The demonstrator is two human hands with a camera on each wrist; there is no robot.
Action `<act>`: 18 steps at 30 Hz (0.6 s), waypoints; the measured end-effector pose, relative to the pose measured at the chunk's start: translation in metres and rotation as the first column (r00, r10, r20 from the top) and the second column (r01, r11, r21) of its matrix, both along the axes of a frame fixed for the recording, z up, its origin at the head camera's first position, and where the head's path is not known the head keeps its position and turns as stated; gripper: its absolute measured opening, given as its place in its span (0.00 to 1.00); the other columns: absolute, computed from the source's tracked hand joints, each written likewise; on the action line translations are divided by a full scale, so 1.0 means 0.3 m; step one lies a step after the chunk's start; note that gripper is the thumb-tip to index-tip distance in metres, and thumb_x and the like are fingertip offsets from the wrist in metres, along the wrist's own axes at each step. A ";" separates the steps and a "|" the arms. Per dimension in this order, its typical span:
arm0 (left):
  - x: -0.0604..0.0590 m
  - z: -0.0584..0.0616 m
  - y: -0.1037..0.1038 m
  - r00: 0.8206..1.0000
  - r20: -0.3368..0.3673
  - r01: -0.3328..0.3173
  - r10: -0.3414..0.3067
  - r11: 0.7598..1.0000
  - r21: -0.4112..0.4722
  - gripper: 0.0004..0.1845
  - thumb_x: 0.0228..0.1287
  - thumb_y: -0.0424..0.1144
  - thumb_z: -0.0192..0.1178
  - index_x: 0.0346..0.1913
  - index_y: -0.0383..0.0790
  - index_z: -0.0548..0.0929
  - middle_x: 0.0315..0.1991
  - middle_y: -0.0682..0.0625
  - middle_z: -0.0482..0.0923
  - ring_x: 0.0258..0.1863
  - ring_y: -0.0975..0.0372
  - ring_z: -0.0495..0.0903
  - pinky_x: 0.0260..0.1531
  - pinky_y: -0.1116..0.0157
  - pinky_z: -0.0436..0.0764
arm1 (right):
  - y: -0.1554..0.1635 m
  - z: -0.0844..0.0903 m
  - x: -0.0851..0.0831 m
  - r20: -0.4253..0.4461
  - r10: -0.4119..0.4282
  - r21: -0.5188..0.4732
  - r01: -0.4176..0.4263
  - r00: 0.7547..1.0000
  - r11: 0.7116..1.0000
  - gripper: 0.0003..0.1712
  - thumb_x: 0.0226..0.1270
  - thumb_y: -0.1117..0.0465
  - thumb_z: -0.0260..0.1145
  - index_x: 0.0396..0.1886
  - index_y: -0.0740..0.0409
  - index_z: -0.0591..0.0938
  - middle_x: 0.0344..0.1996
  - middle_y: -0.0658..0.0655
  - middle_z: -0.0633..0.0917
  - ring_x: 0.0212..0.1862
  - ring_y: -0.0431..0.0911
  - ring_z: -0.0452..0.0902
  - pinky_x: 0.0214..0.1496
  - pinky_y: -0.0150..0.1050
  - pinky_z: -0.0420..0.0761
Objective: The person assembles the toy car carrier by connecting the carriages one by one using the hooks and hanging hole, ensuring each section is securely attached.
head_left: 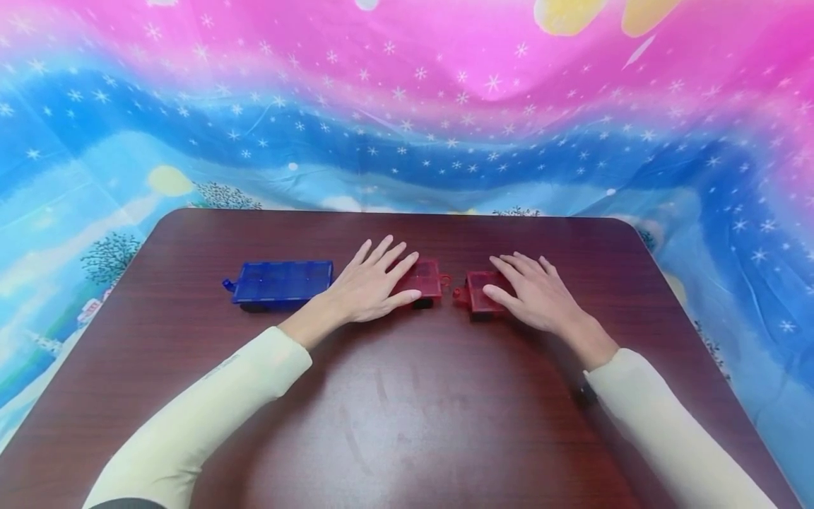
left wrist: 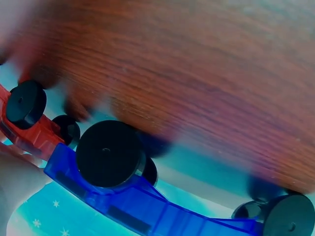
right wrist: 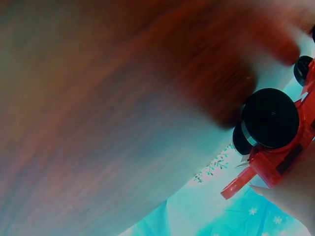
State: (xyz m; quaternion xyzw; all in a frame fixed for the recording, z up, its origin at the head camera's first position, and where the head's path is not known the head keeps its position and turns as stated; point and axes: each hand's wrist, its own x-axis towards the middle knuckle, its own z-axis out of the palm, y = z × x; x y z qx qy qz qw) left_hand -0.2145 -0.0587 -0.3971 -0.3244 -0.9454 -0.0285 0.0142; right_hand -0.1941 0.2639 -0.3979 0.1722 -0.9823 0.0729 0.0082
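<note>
Red wheeled cars (head_left: 431, 274) under two outspread hands (head_left: 369, 288)

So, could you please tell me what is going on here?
A person has their left hand spread over one red toy car and their right hand over a second red car. Both stand in line on the table, with a gap between their bodies. A blue car stands in the same row, at the person's left.

No text can be read — at eight o'clock, a blurred mark (head_left: 227, 365) is seen on the left sleeve (head_left: 206, 399).
</note>
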 end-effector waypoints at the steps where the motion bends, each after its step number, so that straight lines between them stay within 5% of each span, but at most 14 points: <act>1: -0.002 -0.002 0.004 1.000 -0.003 -0.003 0.003 1.000 -0.003 0.42 0.61 0.74 0.28 0.74 0.58 0.47 0.75 0.50 0.47 0.76 0.53 0.37 0.71 0.47 0.40 | 0.001 -0.001 -0.002 0.002 0.000 -0.001 0.000 1.000 1.000 0.45 0.61 0.25 0.42 0.71 0.44 0.61 0.69 0.57 0.65 0.72 0.56 0.53 0.71 0.63 0.44; 18: -0.008 -0.033 0.044 1.000 -0.005 0.015 -0.015 1.000 -0.006 0.45 0.57 0.77 0.27 0.74 0.57 0.48 0.75 0.49 0.49 0.76 0.53 0.39 0.71 0.47 0.41 | 0.014 -0.005 -0.020 0.018 -0.030 0.018 0.030 0.999 0.999 0.43 0.61 0.25 0.40 0.70 0.41 0.63 0.66 0.57 0.69 0.70 0.57 0.56 0.70 0.65 0.43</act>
